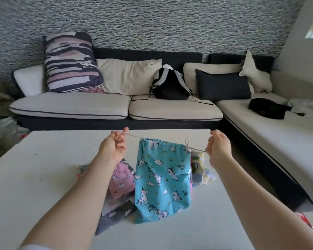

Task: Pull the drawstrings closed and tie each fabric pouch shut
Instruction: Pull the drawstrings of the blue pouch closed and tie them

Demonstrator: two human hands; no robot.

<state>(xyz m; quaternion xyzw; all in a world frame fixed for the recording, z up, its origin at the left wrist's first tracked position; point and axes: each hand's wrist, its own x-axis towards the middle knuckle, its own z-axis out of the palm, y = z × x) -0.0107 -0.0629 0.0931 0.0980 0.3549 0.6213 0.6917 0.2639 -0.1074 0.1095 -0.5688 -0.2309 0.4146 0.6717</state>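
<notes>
A turquoise unicorn-print pouch (161, 179) hangs in the air above the white table (43, 168), its mouth partly gathered. Thin beige drawstrings run out from both sides of its top. My left hand (114, 146) pinches the left drawstring (134, 136), and my right hand (218, 147) pinches the right drawstring (197, 149), both stretched taut sideways. A small string loop (187, 141) stands up at the pouch's right corner. Under it lie a pink pouch (122, 179), a grey cloud-print pouch (116, 213) and a multicoloured pouch (199, 168).
A corner sofa (101, 107) with several cushions stands beyond the table. A black backpack (170, 85) and a black bag (267, 108) rest on it. A red packet (304, 219) lies at the table's right edge. Clutter sits on the floor at left.
</notes>
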